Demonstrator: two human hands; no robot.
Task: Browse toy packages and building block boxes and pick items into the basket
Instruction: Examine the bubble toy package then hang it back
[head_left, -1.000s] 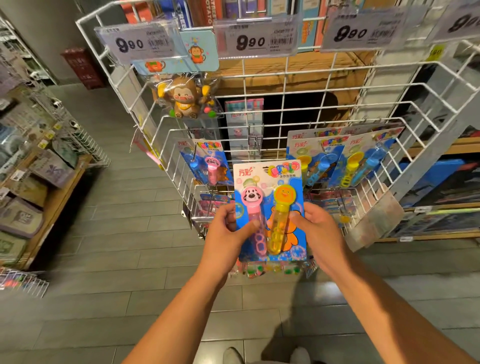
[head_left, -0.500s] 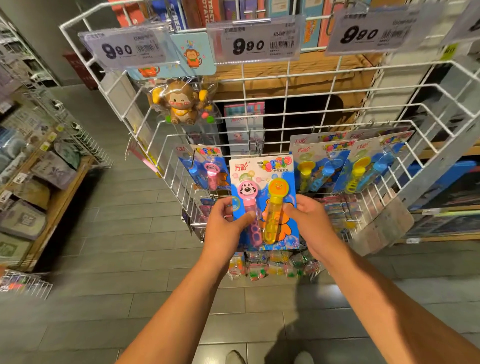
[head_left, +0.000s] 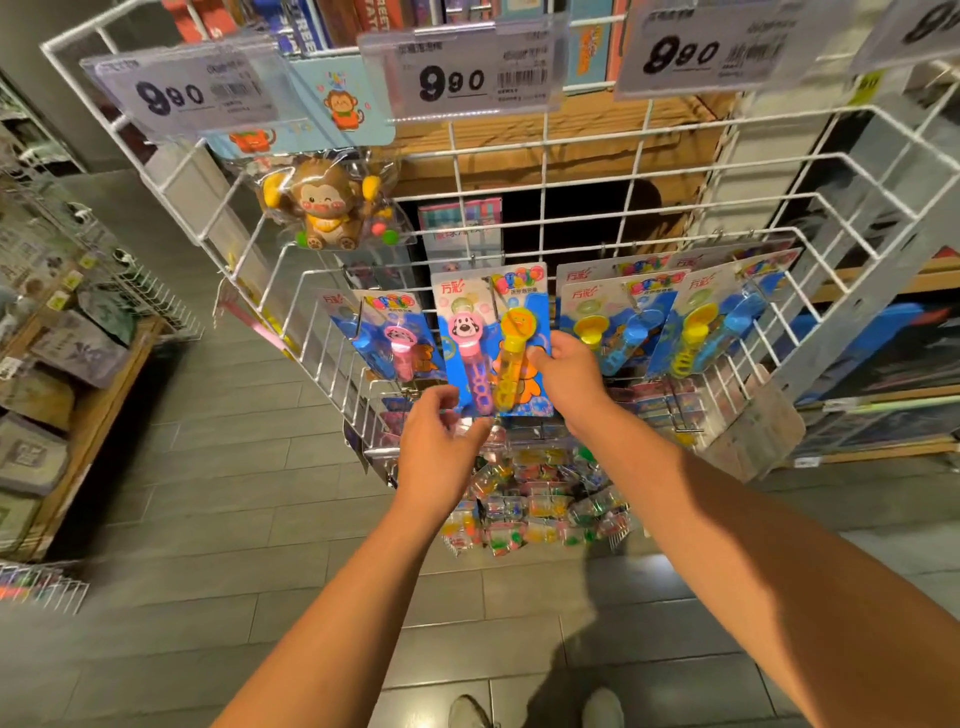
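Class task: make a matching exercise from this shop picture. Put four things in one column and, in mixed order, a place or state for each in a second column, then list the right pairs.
1. monkey toy
2. dog wand pack
3. left hand
4. shoes

A. on the floor tiles
B. hangs under a 9.90 tag
C. gripped by the right hand
D. just below the pack, holding nothing

Pairs: 1-B, 2-C, 3-D, 4-A
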